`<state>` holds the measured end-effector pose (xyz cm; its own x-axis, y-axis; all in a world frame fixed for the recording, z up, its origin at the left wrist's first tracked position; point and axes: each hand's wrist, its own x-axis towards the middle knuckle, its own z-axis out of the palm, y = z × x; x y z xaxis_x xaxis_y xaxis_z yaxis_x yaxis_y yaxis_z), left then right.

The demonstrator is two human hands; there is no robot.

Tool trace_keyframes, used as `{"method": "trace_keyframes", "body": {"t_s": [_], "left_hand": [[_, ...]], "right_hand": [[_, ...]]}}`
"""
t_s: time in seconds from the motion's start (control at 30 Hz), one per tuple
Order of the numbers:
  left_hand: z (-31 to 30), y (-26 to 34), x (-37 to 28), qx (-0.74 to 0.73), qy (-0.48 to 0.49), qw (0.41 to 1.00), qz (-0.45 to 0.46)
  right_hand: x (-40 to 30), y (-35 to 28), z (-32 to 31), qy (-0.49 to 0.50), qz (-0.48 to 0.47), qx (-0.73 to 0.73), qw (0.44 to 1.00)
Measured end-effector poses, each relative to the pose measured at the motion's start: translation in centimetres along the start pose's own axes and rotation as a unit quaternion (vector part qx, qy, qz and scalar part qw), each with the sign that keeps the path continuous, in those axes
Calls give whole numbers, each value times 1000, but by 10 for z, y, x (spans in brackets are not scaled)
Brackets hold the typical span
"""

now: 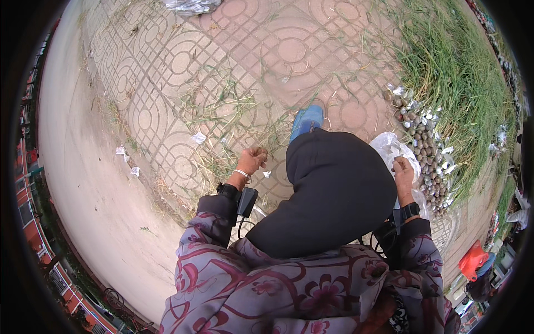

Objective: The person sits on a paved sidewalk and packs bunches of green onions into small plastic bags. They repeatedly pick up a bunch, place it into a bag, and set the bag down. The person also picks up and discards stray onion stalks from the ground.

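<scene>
My left hand (253, 160) is over the patterned paving beside loose green and dry stalks (225, 104), its fingers curled; whether something thin is between them I cannot tell. A small white scrap (267, 174) lies just below it. On the right, my right hand (403, 171) is at a clear plastic bag (386, 144), its thumb and fingers bent against it; whether they grip it is not plain. Right of that hand, round brown bulbs (424, 146) with white wrappings lie in a long row, their green leaves (454, 79) spreading away to the right.
My blue shoe (308, 119) stands on the paving, past my dark-trousered knee (342, 188). A bundle of clear plastic (192, 5) lies at the top. White scraps (199, 137) are strewn at the left. A person with a red garment or bag (472, 261) is at the lower right.
</scene>
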<state>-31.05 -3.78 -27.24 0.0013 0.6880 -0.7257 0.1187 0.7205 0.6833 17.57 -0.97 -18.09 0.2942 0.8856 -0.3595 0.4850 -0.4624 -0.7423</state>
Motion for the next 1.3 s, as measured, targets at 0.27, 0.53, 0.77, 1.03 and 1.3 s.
{"method": "trace_keyframes", "body": {"t_s": [0.27,0.53,0.77,1.03,1.3], "left_hand": [[-114,20,110,-1,316,936,153],[-138,72,187,206,444,869,72],[-142,81,238,291,410,864,11],[-92,137,238,-112,261,952,112],[-29,145,277,188,386,885,178]], "right_hand": [[-53,-31,48,-116,46,91,988],[-51,-69,53,-108,58,73,990],[-55,-46,62,-91,62,102,989],[-44,-57,77,-104,104,82,986],[-42,-55,81,-111,101,74,986]]}}
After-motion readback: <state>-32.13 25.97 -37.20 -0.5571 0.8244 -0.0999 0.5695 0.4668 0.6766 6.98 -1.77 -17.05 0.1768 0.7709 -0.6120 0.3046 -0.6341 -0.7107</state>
